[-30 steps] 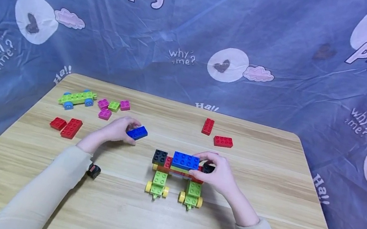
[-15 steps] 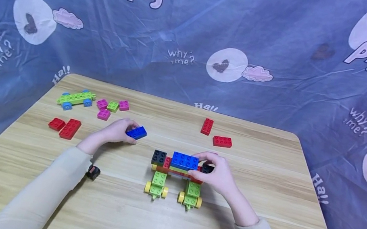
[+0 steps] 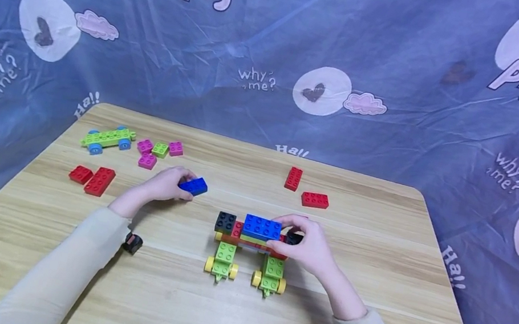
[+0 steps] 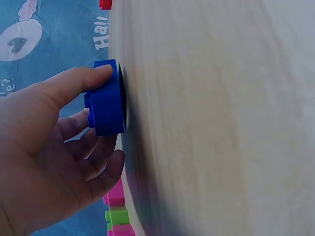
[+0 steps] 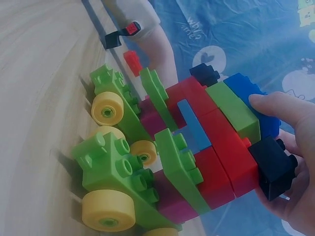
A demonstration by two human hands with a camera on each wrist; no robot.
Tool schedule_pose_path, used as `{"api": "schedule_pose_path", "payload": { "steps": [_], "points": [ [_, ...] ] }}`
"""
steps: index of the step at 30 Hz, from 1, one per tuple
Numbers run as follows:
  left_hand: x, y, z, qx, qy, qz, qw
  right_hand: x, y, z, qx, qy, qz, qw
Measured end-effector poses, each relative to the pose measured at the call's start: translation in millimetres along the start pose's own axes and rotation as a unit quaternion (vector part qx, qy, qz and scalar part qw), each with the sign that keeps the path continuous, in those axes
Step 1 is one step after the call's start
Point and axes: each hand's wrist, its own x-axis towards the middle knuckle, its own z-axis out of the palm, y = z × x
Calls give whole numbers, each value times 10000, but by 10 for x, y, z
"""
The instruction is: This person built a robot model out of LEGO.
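Observation:
My left hand (image 3: 163, 184) pinches a small blue brick (image 3: 194, 186) between thumb and fingers, just off the wooden table (image 3: 193, 301); the left wrist view shows the blue brick (image 4: 106, 98) close to the tabletop. My right hand (image 3: 308, 245) grips the right end of a brick model (image 3: 250, 241): a blue brick on top, black bricks at both ends, red and green layers, two green wheeled bases with yellow wheels. In the right wrist view the fingers (image 5: 275, 110) wrap the model (image 5: 197, 147) by its black end brick (image 5: 273, 167).
Two red bricks (image 3: 306, 190) lie at the back right of the model. At the back left are a green wheeled plate (image 3: 109, 138), pink and green small bricks (image 3: 157, 151) and two red bricks (image 3: 93, 179). Blue patterned cloth (image 3: 280, 44) walls the table.
My left hand has lifted the blue brick very slightly. The right hand and the model stay where they were.

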Motion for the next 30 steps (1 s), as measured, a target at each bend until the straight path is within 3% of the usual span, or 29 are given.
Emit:
{"api": "schedule_pose_path", "payload": {
  "steps": [7, 14, 20, 30],
  "points": [
    [-11, 49, -37, -185, 170, -31, 9997, -1, 24, 1, -6, -49, -93, 9999],
    [-52, 198, -106, -143, 355, 349, 9987, -9, 21, 10, -146, -35, -318, 9994],
    [-123, 424, -181, -258, 613, 769, 9948, -16, -14, -7, -338, -51, -499, 9982],
    [-287, 908, -307, -291, 1017, 1192, 9872, 3, 1, -28, -404, -154, -788, 9960]
  ]
}}
